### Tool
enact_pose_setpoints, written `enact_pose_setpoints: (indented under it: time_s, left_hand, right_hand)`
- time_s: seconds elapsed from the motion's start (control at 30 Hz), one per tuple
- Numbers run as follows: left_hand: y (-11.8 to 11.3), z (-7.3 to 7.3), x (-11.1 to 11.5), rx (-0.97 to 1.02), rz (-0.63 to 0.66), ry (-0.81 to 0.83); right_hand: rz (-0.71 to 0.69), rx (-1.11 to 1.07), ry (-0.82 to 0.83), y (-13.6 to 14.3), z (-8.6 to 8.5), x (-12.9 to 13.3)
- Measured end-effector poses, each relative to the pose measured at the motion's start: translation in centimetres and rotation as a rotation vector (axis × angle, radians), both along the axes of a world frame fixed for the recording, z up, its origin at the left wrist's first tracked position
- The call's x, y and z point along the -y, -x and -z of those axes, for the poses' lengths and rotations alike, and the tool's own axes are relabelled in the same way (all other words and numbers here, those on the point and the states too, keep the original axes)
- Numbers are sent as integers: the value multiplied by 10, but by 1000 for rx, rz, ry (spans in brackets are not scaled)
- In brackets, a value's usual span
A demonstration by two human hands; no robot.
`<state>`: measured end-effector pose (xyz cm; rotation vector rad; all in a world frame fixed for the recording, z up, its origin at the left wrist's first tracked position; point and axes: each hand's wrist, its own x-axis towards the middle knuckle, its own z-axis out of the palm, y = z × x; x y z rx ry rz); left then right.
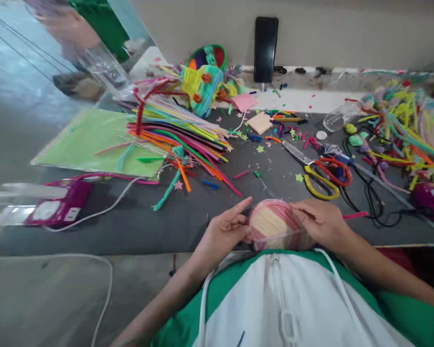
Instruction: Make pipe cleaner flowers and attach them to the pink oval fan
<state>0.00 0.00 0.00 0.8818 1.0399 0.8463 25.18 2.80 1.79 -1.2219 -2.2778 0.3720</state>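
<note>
Close to my body at the table's front edge is a round pink and cream piece (271, 219), its surface in rows that look like pipe cleaners. My left hand (227, 229) has thumb and curled fingers at its left edge, the index finger stretched out. At the upper right edge, my right hand (320, 220) pinches the piece between thumb and fingers. A clear, shiny strip runs along its lower side; what that is I cannot tell. Scissors (320, 178) with red and yellow handles lie beyond my right hand.
A pile of coloured pipe cleaners (181, 135) lies beside a green sheet (94, 140). Purple glue guns (63, 202) rest at both sides, with cords across the table. A black phone (265, 48) leans at the back. Another person's hand (68, 29) shows, blurred, at upper left.
</note>
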Motion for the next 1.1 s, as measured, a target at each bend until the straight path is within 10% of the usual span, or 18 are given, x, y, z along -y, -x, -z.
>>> enact_pose_setpoints:
  time_s: [0.63,1.1]
  left_hand:
    - [3,9,4,-107,16,-93]
    - [0,1,5,-140,-4,-42]
  right_hand:
    - [48,-93,231,3,2,-2]
    - [49,217,-26,3,15,8]
